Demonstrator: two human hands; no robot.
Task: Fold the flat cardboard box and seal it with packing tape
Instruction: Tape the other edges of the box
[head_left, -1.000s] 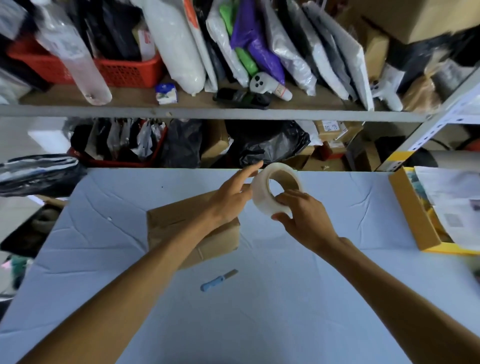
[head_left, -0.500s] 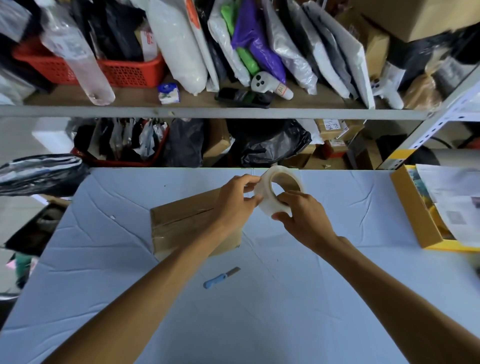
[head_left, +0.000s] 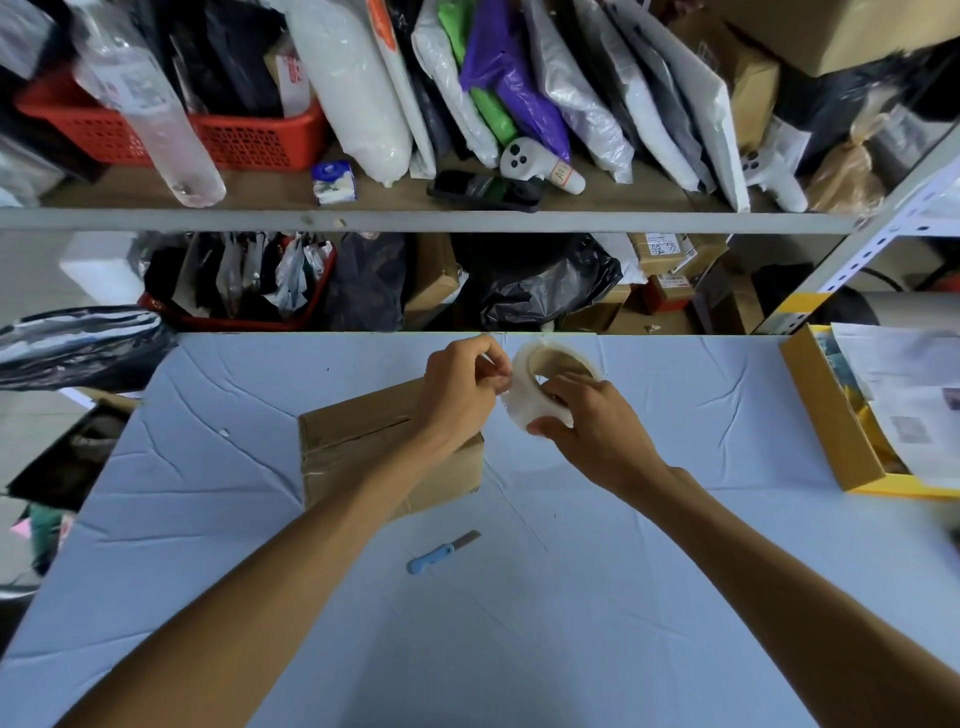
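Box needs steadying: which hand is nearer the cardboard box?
Left. The left hand is above the right end of the cardboard box; the right hand grips the tape roll beyond the box's right edge.

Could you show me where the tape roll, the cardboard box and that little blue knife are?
packing tape roll (head_left: 521, 405): head view, on its white outer side.
cardboard box (head_left: 353, 415): head view, on its top face.
blue-handled knife (head_left: 434, 557): head view, on its blue handle.

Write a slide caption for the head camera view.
Right hand holds the tape roll while left hand pinches at its edge, by the folded cardboard box.
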